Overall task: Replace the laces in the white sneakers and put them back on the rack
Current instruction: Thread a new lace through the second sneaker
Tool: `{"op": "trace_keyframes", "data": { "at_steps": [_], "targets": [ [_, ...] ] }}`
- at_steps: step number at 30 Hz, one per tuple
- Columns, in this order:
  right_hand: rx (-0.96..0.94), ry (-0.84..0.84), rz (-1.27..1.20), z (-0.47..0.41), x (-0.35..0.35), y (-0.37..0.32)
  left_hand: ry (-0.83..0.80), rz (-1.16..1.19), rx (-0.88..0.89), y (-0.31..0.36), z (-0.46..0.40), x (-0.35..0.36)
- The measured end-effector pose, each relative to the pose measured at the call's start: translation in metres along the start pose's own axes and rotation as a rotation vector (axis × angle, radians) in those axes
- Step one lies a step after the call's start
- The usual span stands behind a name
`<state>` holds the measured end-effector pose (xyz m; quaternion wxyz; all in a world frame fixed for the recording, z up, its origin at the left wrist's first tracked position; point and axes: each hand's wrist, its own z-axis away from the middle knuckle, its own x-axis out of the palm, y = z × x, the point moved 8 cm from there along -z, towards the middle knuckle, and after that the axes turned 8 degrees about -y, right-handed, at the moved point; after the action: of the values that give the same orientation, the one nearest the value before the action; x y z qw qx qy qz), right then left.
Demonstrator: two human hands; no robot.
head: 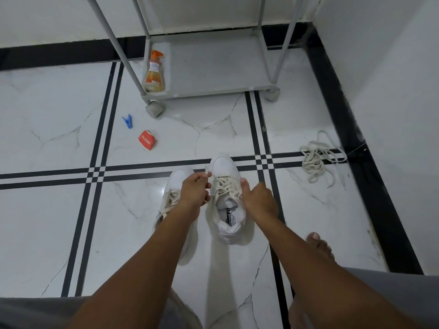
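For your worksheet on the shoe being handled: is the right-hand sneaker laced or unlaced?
Laced. Cream laces criss-cross the right-hand sneaker; the left hand pinches a lace end, and the right hand steadies its side.

Single head-worn wide-angle view, looking forward and steeply down.

I am looking down from above my own forearms at the tiled floor (59,222), close over my left hand (193,189) and right hand (260,201); the view is reaching forward to the rack (209,67) at the wall. No second view is sharing the scene.
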<state>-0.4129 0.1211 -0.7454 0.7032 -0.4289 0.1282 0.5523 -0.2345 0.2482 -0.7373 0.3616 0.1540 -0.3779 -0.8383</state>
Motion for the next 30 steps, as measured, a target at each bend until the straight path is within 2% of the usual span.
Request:
{"op": "trace_keyframes", "data": {
  "at_steps": [2, 4, 7, 13, 17, 20, 25, 30],
  "targets": [
    [0.119, -0.215, -0.008, -0.004, 0.018, 0.008, -0.017, -0.047, 0.050, 0.006, 0.000, 0.002],
    [0.143, -0.293, -0.141, -0.008, 0.025, 0.006, -0.046, -0.092, 0.091, 0.012, 0.002, 0.006],
    [0.130, -0.282, -0.257, -0.013, 0.023, -0.002, -0.121, -0.121, 0.093, 0.010, 0.003, 0.018],
    [0.168, -0.344, -0.210, -0.012, 0.024, -0.013, -0.197, -0.250, 0.068, -0.012, 0.003, 0.034],
    [0.224, -0.415, -0.250, -0.009, 0.032, -0.010, -0.204, -0.189, 0.018, -0.019, 0.004, 0.033],
    [0.172, -0.402, -0.284, -0.011, 0.034, -0.017, -0.201, -0.142, -0.019, -0.023, 0.005, 0.031],
    [0.034, -0.308, -0.496, -0.009, 0.022, -0.037, -0.176, -0.078, -0.011, -0.017, 0.008, 0.027],
    [0.016, -0.362, -0.727, -0.003, 0.023, -0.055, -0.210, -0.012, 0.051, 0.009, 0.016, 0.037]
  ]
}}
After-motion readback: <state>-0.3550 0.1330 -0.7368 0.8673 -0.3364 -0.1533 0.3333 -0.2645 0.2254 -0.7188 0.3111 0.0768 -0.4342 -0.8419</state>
